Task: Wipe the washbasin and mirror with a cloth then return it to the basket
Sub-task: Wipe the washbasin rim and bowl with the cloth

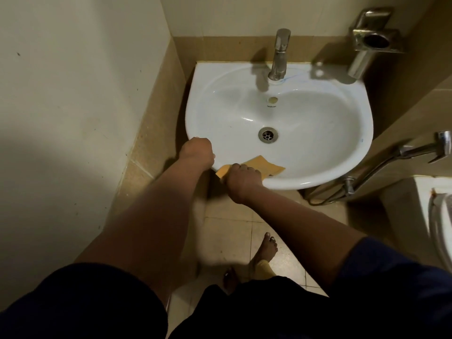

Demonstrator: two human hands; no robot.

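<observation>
A white washbasin (318,113) hangs in the corner, with a metal tap (280,55) at its back and a drain (268,134) in the bowl. An orange-yellow cloth (264,165) lies over the basin's near rim. My right hand (243,178) grips the cloth's left part against the rim. My left hand (197,152) holds the basin's near-left rim, fingers curled over the edge. The mirror and the basket are out of view.
A steel holder (371,40) is fixed to the right wall. A hand-sprayer and hose (415,152) hang below the basin's right side. A toilet edge (437,216) is at far right. My bare feet (265,250) stand on the tiled floor.
</observation>
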